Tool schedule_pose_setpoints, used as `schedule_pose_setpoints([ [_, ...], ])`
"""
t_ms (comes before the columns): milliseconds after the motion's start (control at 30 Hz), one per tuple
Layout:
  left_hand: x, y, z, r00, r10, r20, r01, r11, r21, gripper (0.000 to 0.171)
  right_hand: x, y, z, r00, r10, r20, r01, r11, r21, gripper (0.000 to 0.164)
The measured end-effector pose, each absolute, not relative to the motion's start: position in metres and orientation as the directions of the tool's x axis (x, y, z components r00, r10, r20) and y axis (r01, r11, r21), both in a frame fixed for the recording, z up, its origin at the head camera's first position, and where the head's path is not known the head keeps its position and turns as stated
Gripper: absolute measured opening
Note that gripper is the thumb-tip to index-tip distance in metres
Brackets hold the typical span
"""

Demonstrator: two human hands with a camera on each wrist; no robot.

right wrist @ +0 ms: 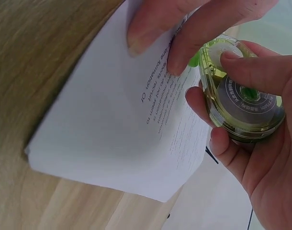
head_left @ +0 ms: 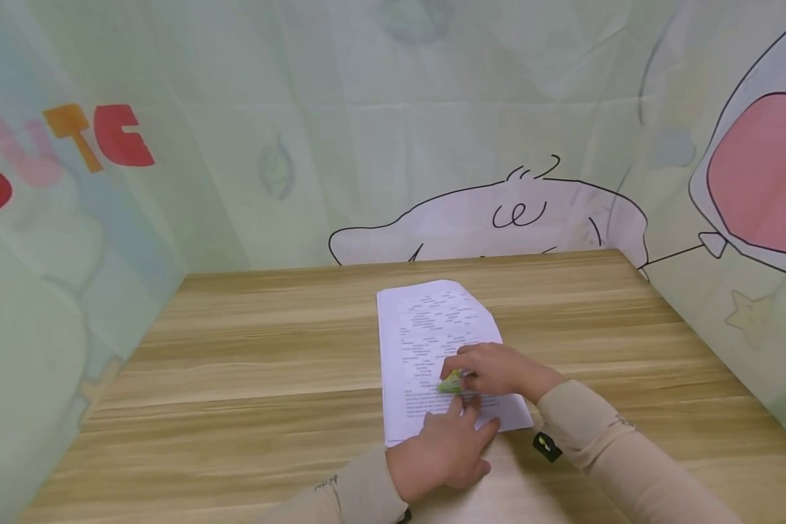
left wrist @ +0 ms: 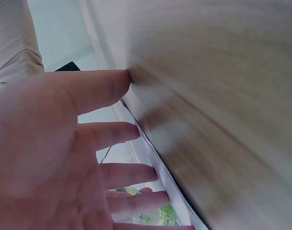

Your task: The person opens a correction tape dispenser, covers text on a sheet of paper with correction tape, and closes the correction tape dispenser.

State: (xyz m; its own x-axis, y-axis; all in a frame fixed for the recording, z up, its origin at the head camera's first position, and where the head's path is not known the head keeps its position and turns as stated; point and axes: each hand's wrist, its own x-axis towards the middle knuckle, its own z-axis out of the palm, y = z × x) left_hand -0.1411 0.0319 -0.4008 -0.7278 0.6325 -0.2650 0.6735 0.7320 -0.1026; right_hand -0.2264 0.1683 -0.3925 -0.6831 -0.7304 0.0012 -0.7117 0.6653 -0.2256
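A stack of printed paper sheets [head_left: 426, 320] lies on the wooden table, its upper right edge slightly curved. My right hand [head_left: 498, 367] grips a clear green correction tape dispenser [right wrist: 246, 108] between thumb and fingers. The dispenser's tip is down at the printed lines, partly behind fingers in the right wrist view. My left hand [head_left: 445, 451] rests at the lower edge of the sheets with its fingers spread, the fingertips touching the paper. In the left wrist view, the left hand's thumb [left wrist: 103, 88] touches the wood beside the paper's edge.
The wood-grain table [head_left: 249, 378] extends around the paper on every side. Behind it hangs a pale green cloth backdrop [head_left: 236, 145] with cartoon drawings, and it continues along the left and right sides. A small black object [head_left: 547, 445] shows beneath the right wrist.
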Motion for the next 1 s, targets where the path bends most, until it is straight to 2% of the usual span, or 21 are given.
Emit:
schedule_pose_setpoints([
  [333,-0.1419,0.0296,-0.4015,-0.722,0.641,-0.261,0.68,0.727,-0.096,0.057,-0.228,0.1586,-0.3889,-0.69,-0.711,-0.138,-0.692,0.703,-0.163,0.027],
  [600,-0.1426,0.0295,-0.4034,-0.713,0.656,-0.246,0.689,0.721,-0.073,0.057,-0.2279,0.1595,-0.3868,-0.674,-0.728,-0.125,-0.717,0.685,-0.127,0.027],
  [1000,-0.1436,0.0298,-0.4014,-0.705,0.659,-0.26,0.695,0.715,-0.072,0.057,-0.2265,0.1597,-0.385,-0.683,-0.718,-0.137,-0.704,0.697,-0.14,0.027],
])
